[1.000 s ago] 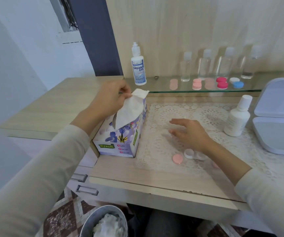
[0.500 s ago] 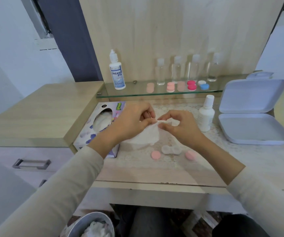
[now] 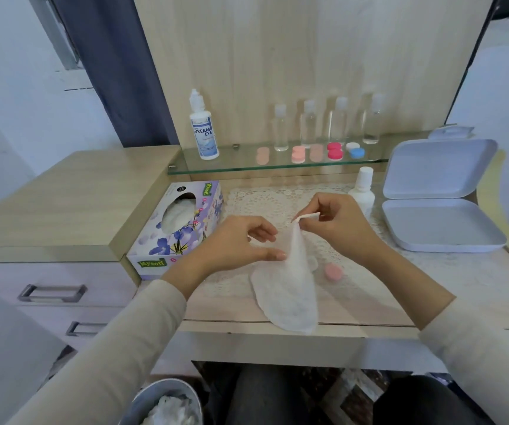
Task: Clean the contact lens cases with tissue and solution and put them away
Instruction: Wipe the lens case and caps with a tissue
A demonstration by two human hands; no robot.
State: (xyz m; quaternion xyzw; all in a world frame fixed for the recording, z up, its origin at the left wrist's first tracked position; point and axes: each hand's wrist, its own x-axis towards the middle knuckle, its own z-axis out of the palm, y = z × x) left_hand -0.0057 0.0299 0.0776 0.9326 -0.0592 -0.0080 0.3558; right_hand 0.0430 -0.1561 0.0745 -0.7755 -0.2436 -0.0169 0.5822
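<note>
A white tissue (image 3: pixel 287 296) hangs over the lace mat (image 3: pixel 259 197). My right hand (image 3: pixel 336 225) pinches its top corner. My left hand (image 3: pixel 238 243) holds the tissue's left edge, thumb against it. A pink lens-case cap (image 3: pixel 333 270) lies on the mat right of the tissue. The clear lens case (image 3: pixel 313 261) beside it is mostly hidden behind the tissue. A small white solution bottle (image 3: pixel 362 191) stands behind my right hand. An open white storage box (image 3: pixel 440 222) sits at the right.
The tissue box (image 3: pixel 179 228) is left of the mat. On the glass shelf (image 3: pixel 277 167) stand a Dream Eye bottle (image 3: pixel 203 130), several clear bottles and several coloured lens cases (image 3: pixel 334 151). A metal bin (image 3: pixel 167 403) with used tissues sits below the desk edge.
My left hand pulled a tissue out of the box and brought it over the mat. My right hand took its top corner, and the tissue now hangs spread open between both hands.
</note>
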